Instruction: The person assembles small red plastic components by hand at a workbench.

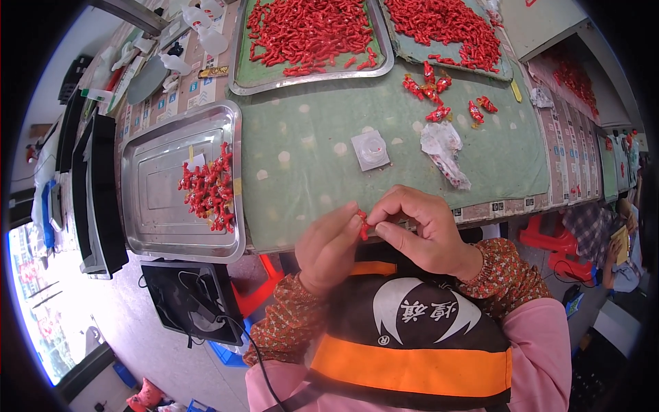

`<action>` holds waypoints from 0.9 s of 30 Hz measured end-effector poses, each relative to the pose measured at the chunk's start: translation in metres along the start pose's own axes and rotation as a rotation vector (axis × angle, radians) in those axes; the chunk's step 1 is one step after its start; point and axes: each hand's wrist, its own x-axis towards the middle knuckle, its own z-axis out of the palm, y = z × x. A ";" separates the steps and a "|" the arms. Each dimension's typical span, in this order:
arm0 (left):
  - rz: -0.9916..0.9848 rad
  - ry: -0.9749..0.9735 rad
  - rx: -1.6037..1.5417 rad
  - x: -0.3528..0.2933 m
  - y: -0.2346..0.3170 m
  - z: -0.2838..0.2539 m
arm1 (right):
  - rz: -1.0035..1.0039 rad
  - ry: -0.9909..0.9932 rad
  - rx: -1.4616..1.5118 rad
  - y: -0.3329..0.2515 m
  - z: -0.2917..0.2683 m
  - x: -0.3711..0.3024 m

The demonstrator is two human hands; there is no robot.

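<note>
We sit at a green-topped bench (pixel 295 123), the fingers of our left hand (pixel 327 250) and right hand (pixel 427 230) pinching a small red piece (pixel 364 225) by the near edge. Beyond lies a crumpled white sheet (pixel 440 141); farther off, a metal tray (pixel 309 82) holds heaped red pieces (pixel 309 31).

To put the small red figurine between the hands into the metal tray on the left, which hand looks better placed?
Probably the left hand: it is nearer the metal tray, with its fingertips at the small red figurine. The right hand is also there, but farther from the tray.
</note>
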 end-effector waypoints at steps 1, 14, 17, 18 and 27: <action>0.001 -0.002 -0.001 0.000 0.000 0.000 | 0.000 0.001 0.001 -0.001 0.000 0.000; 0.071 -0.012 0.025 0.000 -0.002 0.002 | 0.514 -0.101 0.378 -0.010 -0.007 0.009; 0.101 -0.035 0.031 -0.003 -0.005 0.001 | 0.596 -0.103 0.416 -0.009 -0.007 0.012; 0.098 -0.038 0.029 -0.003 -0.006 0.000 | 0.632 -0.096 0.440 -0.008 -0.007 0.013; 0.232 -0.198 0.042 -0.004 -0.012 -0.010 | 0.737 -0.141 0.399 -0.011 -0.012 0.016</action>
